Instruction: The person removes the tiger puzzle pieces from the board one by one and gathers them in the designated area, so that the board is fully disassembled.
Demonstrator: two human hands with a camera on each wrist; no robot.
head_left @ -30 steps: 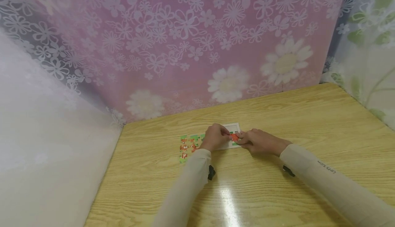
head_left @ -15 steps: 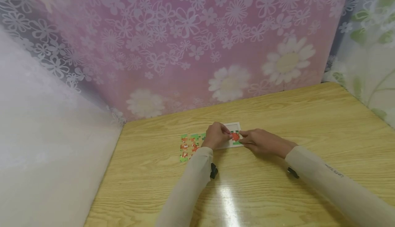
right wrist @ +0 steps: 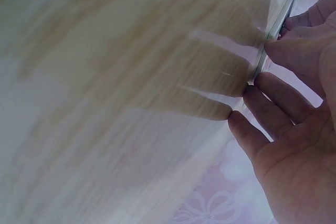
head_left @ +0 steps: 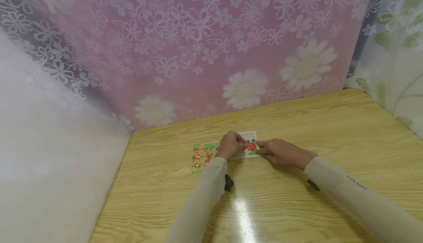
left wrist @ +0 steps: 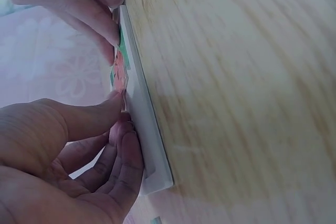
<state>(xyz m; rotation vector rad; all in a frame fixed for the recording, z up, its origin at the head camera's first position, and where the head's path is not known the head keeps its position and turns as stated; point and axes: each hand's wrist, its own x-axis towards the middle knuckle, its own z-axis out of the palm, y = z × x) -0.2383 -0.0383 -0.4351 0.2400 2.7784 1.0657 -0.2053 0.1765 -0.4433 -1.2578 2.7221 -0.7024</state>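
A white jigsaw puzzle frame [head_left: 249,137] lies on the wooden table, partly hidden by my left hand [head_left: 230,145]. Red-orange and green puzzle pieces [head_left: 252,147] sit at its right end. My left thumb and index finger pinch the near edge of a red puzzle piece [left wrist: 120,80] low over the frame, and the other left fingers curl beneath. At the frame's right end is my right hand [head_left: 281,151], its thumb and fingers spread and touching the edge. In the right wrist view several right fingertips [right wrist: 239,119] rest on the tabletop beside the frame.
Left of the frame, more jigsaw pieces [head_left: 197,157] with an orange animal picture on green lie in loose rows, partly behind the left wrist. A pink flowered curtain [head_left: 198,89] hangs along the table's back edge. A white surface [head_left: 59,162] borders the left side.
My right hand has drawn back slightly to the right, uncovering more of the red and green pieces. The left hand has stayed at nearly the same spot, still pinching.
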